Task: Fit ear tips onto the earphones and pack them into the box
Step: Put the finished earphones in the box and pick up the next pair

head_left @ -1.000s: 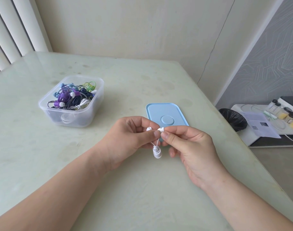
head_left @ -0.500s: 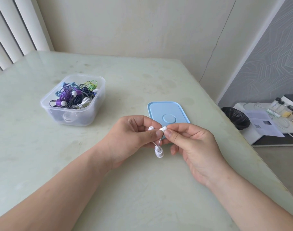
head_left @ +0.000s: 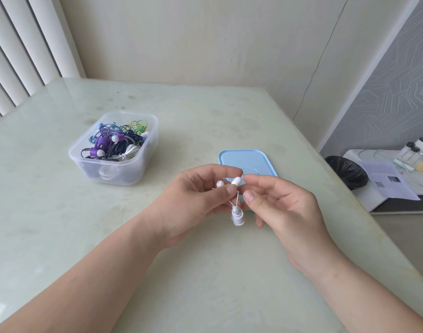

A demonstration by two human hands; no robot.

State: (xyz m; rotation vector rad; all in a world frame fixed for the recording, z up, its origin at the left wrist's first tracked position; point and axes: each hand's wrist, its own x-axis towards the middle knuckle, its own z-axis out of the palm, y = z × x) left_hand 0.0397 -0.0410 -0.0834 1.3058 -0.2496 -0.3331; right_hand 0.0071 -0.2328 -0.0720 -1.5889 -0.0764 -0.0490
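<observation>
Earphones (head_left: 235, 209), small and white, sit in your left hand (head_left: 193, 203). Your thumb and fingers pinch them just under the two buds, so that hand is closed tight on them. Your right hand (head_left: 285, 207) is loose. Its thumb and first finger are apart and hold nothing. They wait just beside the right bud (head_left: 236, 181), on the other side of your pinch from the left bud (head_left: 220, 183).

I think you are checking a tip or pushing it on. To do it well, hold the pinch firm and close under the bud so it does not wobble. Bring your right fingertips straight onto the round end and push it down all the way, with a little twist. Look all round it so no side sits up. The tips are too small for me to tell if both are fully on.

Each bud looks like a little white bean. Thin wires run down from your pinch to a neat wound-up bundle (head_left: 238, 218) that hangs below it, above the table (head_left: 205, 284). The clear box (head_left: 119, 174), with coloured earphones (head_left: 114, 143) inside, stands well away past your left knuckles. The blue lid (head_left: 253, 159) lies flat just behind your fingertips.
</observation>
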